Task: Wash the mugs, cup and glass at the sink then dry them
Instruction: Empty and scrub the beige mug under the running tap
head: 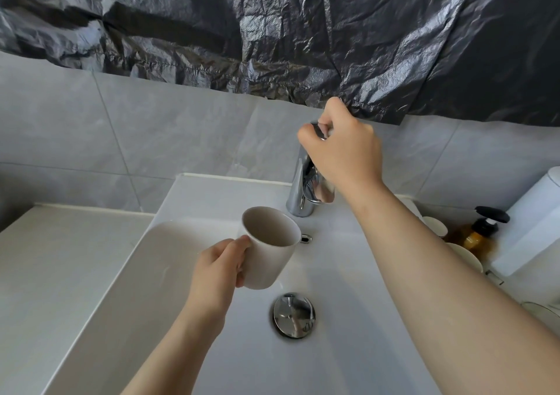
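Fingers and thumb of the left hand point(218, 270) wrap the near side of a white mug point(269, 249), holding it tilted, mouth up, at the middle of the frame over the sink point(181, 243). The mug's handle is hidden behind the hand. The right hand point(342, 149), just above centre, is curled round the lever on top of the chrome tap point(303, 191). Below the mug sits the round metal drain plug point(294, 314). At the right edge stand two white cups point(436, 226), an amber soap bottle point(481, 231) with a black pump, and a white container point(533, 228). Crumpled black plastic sheet point(303, 31) covers the wall along the top.
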`<state>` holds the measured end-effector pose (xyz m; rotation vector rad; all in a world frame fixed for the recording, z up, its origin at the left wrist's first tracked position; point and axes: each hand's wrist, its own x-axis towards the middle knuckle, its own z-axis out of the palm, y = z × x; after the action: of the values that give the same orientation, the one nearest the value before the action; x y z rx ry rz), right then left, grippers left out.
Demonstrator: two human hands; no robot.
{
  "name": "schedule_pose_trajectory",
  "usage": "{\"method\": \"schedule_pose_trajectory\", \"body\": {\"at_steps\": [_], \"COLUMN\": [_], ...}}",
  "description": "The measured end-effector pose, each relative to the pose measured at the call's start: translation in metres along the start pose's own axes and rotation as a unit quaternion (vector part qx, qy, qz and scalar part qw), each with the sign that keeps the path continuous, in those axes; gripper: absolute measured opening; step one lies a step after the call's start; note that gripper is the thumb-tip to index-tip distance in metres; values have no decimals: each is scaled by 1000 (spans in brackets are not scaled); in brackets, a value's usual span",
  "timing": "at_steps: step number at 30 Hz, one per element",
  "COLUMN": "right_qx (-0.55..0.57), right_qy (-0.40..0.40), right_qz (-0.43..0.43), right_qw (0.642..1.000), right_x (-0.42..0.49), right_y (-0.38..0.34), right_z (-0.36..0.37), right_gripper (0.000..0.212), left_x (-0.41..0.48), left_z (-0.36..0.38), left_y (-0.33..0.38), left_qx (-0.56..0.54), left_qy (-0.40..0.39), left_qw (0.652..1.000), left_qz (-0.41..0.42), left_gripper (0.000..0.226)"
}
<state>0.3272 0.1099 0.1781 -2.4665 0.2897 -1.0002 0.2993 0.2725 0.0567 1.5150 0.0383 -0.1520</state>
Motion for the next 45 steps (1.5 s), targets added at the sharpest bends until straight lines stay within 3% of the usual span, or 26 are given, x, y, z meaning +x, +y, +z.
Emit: {"method": "schedule_pose_trajectory", "body": {"at_steps": [6,25,30,33,37,39,45], "right_qx": [2,10,100,176,285,289,282], "right_qy": [-40,-60,-94,-39,74,77,62], "right_qz": [25,37,89,105,215,262,324], "right_qw": [999,997,987,978,931,918,901], "right_x": [9,14,2,-26,-84,-108,-143], "right_y": [-3,-3,4,19,51,66,100], "right_z": [-8,-10,-12,-14,-5,2,7], "right_gripper": [17,19,34,36,14,5,12], "left_x": [1,-1,-3,-5,-8,-10,-12], "left_z": [1,1,2,3,7,10,17], "left_y": [-1,-3,-3,-6,-13,-18,-32], "left_qx": [-5,10,18,33,54,68,97], "left_qy": [0,-18,-62,-94,-127,-143,-173], "left_qw": [1000,1000,998,995,990,987,980], "left_qz": [-5,-5,-7,-12,7,19,23], "left_gripper": [45,45,47,45,45,45,37]}}
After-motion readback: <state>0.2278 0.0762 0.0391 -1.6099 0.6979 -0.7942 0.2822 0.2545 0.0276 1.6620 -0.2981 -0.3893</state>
